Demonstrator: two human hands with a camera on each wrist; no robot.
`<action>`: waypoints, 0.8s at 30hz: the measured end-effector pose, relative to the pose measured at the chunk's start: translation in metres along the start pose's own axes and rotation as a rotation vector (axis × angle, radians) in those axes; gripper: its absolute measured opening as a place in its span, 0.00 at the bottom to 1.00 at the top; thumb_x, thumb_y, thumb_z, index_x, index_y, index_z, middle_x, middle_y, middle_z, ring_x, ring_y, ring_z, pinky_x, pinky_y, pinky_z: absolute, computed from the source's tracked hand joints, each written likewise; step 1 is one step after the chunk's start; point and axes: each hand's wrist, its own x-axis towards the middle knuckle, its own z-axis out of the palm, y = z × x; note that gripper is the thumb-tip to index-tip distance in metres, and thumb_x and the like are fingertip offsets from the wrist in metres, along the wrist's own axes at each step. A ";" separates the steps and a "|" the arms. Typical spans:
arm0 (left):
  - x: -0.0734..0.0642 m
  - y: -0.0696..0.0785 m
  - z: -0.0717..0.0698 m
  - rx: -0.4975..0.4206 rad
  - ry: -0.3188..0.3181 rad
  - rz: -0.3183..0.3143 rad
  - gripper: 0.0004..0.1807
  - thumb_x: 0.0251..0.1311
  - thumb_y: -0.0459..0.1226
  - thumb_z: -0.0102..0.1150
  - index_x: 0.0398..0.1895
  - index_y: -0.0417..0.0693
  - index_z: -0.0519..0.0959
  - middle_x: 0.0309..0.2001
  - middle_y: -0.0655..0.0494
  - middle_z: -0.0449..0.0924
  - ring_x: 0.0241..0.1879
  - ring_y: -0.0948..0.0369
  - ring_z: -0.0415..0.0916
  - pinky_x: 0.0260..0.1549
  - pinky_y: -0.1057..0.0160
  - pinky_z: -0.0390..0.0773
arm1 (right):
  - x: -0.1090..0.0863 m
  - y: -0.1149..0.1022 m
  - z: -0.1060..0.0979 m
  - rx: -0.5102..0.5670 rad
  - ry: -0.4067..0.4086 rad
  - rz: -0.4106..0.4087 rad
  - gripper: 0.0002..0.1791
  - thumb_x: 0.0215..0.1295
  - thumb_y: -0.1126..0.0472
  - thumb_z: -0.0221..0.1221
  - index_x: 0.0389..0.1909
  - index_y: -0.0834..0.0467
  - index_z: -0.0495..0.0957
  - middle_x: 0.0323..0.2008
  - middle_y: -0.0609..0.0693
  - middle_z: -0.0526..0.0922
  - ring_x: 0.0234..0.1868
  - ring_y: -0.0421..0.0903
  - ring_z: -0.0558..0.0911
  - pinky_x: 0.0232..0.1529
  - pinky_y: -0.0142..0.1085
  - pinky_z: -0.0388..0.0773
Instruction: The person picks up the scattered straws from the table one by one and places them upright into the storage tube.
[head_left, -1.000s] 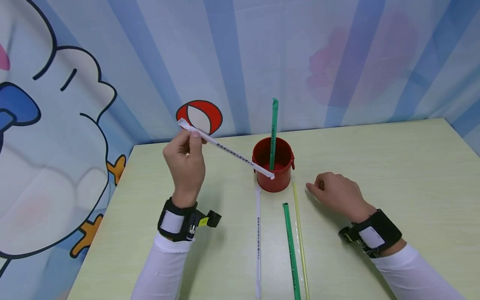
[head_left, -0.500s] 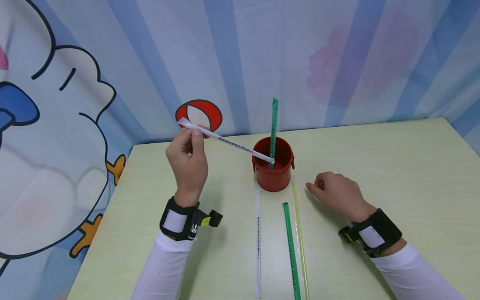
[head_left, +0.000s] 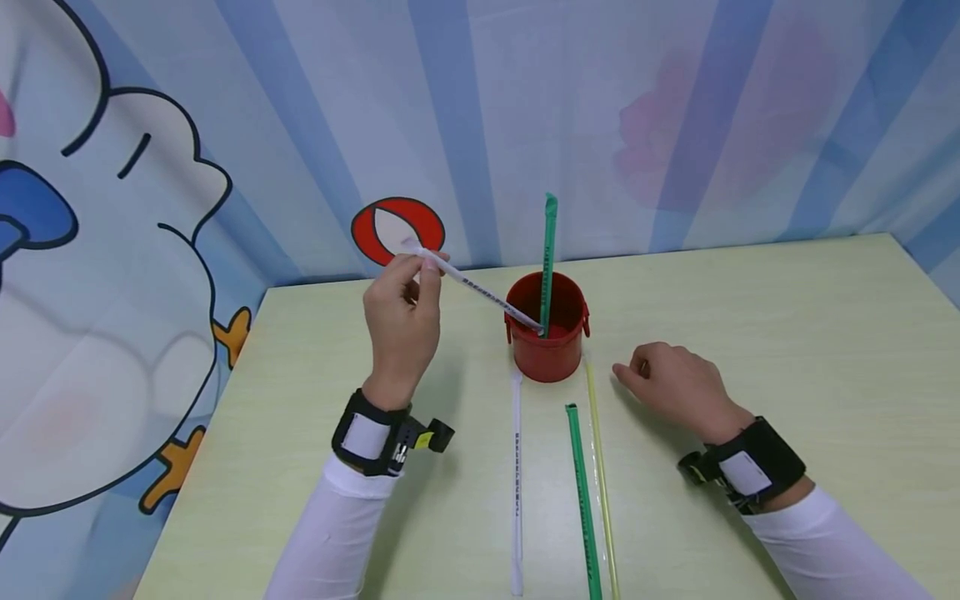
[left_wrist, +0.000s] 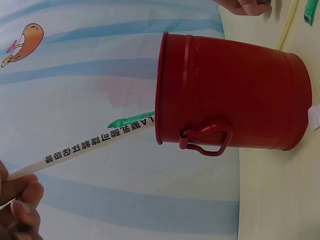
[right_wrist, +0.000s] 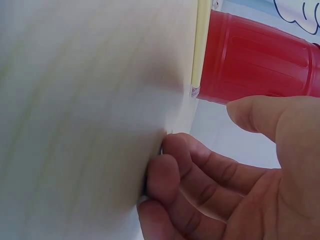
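My left hand (head_left: 405, 321) pinches a white paper-wrapped straw (head_left: 483, 290) near its upper end. The straw slants down to the right, and its lower end is inside the mouth of a small red bucket (head_left: 547, 358). In the left wrist view the printed straw (left_wrist: 90, 145) passes behind the bucket's rim, so its tip is hidden there. A green-wrapped straw (head_left: 549, 250) stands upright in the bucket. My right hand (head_left: 675, 390) rests on the table right of the bucket, fingers loosely curled and holding nothing.
In front of the bucket, another white straw (head_left: 517, 483), a green straw (head_left: 582, 500) and a yellow straw (head_left: 600, 483) lie lengthwise on the pale wooden table (head_left: 810, 333). A blue striped cloth backdrop (head_left: 570, 125) hangs along the table's far edge.
My left hand has moved right, bringing the white straw's lower end from in front of the bucket's rim into its mouth. The right hand has stayed still.
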 end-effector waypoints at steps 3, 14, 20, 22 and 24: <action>-0.001 0.000 0.003 0.016 -0.022 -0.019 0.15 0.72 0.37 0.50 0.43 0.38 0.86 0.35 0.44 0.85 0.22 0.57 0.65 0.24 0.69 0.65 | 0.000 0.000 -0.001 -0.001 -0.001 0.002 0.17 0.70 0.50 0.58 0.29 0.59 0.81 0.16 0.48 0.72 0.21 0.45 0.71 0.22 0.35 0.63; -0.004 0.001 0.014 0.099 -0.085 -0.055 0.15 0.72 0.38 0.51 0.44 0.40 0.87 0.36 0.45 0.86 0.22 0.54 0.69 0.24 0.66 0.67 | 0.001 -0.001 -0.001 0.004 0.002 0.003 0.17 0.70 0.51 0.58 0.30 0.60 0.82 0.17 0.48 0.73 0.21 0.45 0.72 0.22 0.35 0.63; -0.005 -0.002 0.020 0.168 -0.146 -0.084 0.15 0.74 0.39 0.50 0.45 0.42 0.86 0.34 0.46 0.85 0.21 0.55 0.68 0.21 0.64 0.64 | 0.001 0.000 -0.001 0.008 0.004 0.004 0.17 0.71 0.51 0.58 0.30 0.59 0.81 0.17 0.48 0.73 0.21 0.45 0.71 0.22 0.35 0.63; -0.005 -0.002 0.021 0.187 -0.171 -0.108 0.14 0.74 0.39 0.51 0.46 0.42 0.86 0.33 0.46 0.84 0.21 0.55 0.68 0.20 0.64 0.64 | 0.000 0.000 -0.001 0.008 0.006 0.002 0.16 0.71 0.51 0.58 0.29 0.59 0.81 0.17 0.48 0.73 0.21 0.44 0.71 0.22 0.35 0.63; -0.005 -0.002 0.022 0.197 -0.192 -0.128 0.14 0.74 0.39 0.52 0.48 0.42 0.85 0.34 0.46 0.84 0.22 0.55 0.69 0.20 0.63 0.64 | 0.000 0.000 -0.001 0.007 0.008 0.001 0.16 0.70 0.51 0.58 0.29 0.59 0.81 0.17 0.48 0.73 0.21 0.44 0.71 0.22 0.35 0.63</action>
